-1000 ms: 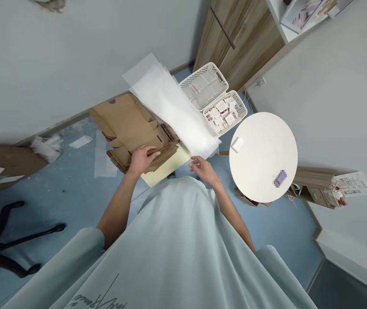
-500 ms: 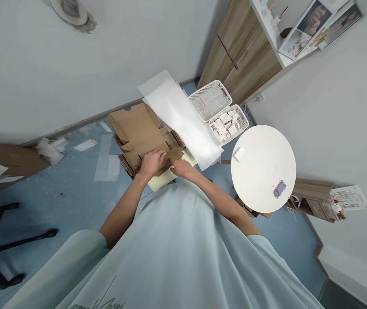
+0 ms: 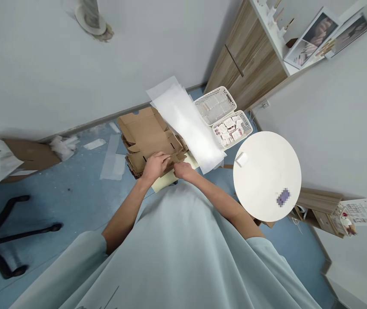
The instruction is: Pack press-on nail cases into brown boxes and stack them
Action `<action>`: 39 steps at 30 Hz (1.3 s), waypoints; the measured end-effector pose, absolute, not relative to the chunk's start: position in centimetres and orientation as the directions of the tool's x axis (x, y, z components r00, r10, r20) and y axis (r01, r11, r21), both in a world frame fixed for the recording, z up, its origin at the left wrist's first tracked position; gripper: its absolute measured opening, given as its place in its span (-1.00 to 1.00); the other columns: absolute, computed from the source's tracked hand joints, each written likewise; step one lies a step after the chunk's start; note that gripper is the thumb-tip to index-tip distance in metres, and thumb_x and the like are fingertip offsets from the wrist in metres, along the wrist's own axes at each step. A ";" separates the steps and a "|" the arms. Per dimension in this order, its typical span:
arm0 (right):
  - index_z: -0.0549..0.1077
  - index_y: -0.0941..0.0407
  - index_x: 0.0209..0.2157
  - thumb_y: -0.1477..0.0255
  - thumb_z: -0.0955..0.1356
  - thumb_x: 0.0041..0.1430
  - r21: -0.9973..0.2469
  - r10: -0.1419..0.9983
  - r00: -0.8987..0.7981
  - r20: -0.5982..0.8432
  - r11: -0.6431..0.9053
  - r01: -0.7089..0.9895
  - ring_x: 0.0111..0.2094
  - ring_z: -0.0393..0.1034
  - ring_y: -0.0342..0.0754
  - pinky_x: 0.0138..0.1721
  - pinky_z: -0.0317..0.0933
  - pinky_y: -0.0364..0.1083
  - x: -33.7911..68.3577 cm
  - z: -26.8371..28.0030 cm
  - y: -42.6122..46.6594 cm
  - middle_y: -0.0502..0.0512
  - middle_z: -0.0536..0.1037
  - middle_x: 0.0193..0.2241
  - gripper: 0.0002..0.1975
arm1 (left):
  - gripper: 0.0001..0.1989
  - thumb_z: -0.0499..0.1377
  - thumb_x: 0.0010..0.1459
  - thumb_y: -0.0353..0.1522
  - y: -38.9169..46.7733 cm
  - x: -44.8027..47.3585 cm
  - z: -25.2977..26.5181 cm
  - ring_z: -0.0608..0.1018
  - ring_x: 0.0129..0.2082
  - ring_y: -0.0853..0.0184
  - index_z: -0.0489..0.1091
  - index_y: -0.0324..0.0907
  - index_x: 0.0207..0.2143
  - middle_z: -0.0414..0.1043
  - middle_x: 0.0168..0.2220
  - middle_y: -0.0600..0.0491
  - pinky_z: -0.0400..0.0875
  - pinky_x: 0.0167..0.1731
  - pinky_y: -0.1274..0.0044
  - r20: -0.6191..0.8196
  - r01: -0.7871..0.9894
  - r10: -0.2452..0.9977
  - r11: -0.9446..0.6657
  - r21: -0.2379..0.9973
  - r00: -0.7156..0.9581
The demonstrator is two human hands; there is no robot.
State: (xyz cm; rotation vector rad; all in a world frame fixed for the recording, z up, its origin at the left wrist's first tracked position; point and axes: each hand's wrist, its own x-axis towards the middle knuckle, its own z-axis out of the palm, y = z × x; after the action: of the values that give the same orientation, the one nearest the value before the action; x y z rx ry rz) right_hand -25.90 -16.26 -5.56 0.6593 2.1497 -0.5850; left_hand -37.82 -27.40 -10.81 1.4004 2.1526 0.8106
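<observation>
A flattened brown cardboard box (image 3: pixel 148 134) lies in front of me on a stack of similar ones, its cut flaps spread. On the near flap, my left hand (image 3: pixel 154 167) is closed with fingers and thumb pinching the cardboard. Just right of it, my right hand (image 3: pixel 183 170) is curled into a fist at the same flap's near corner; its fingertips are partly hidden. Pale yellow paper (image 3: pixel 164 181) shows beneath the stack. Translucent white sheets (image 3: pixel 188 126) overlap the box's right side.
Two white baskets (image 3: pixel 232 128) stand beyond the sheets, one with small white packets. A round white table (image 3: pixel 267 171) is on the right with a small white box (image 3: pixel 241 159). Black chair legs (image 3: pixel 19 236) and a carton (image 3: pixel 30 152) are at left; a wooden cabinet (image 3: pixel 251 47) stands behind.
The flap between my hands, raised and crumpled-looking before, now lies lower and flatter. Both hands remain on it. The whole view has shifted slightly, moving the surroundings right and down.
</observation>
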 end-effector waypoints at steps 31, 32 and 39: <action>0.61 0.03 -0.39 0.09 0.44 0.32 -0.884 0.991 -0.039 -0.131 -0.099 0.457 -0.30 0.68 0.09 -0.18 0.51 0.00 10.5 7.7 -4.5 0.06 0.72 -0.39 -0.66 | -0.54 0.10 0.59 -0.44 -9.2 -14.1 -0.5 0.66 0.29 0.16 0.51 0.09 0.39 0.69 0.14 -0.06 0.64 0.26 0.24 0.630 0.609 0.700 -0.672 0.422 0.336; 0.60 0.03 -0.39 0.11 0.44 0.31 -0.883 0.985 -0.001 -0.171 -0.153 0.443 -0.31 0.70 0.09 -0.20 0.50 0.00 12.8 6.8 -4.4 0.06 0.72 -0.40 -0.69 | -0.52 0.08 0.59 -0.47 -8.3 -12.0 -1.1 0.65 0.30 0.16 0.50 0.09 0.39 0.69 0.14 -0.06 0.64 0.26 0.24 0.621 0.584 0.690 -0.694 0.420 0.373; 0.49 0.02 -0.39 0.04 0.43 0.29 -0.887 0.923 0.147 -0.355 -0.383 0.258 -0.27 0.76 0.13 -0.18 0.49 -0.04 27.1 -1.3 -4.6 0.08 0.72 -0.37 -0.65 | -0.53 -0.03 0.61 -0.47 -3.0 1.2 -6.8 0.61 0.33 0.12 0.49 -0.04 0.36 0.64 0.19 -0.17 0.62 0.23 0.23 0.362 0.466 0.667 -0.728 0.504 0.651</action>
State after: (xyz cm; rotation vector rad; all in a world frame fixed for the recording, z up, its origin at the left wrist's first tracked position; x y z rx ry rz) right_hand 27.06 -4.58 -1.29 2.7612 1.7879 -1.9838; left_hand 1.24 -3.01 -6.84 2.5044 0.8965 0.7603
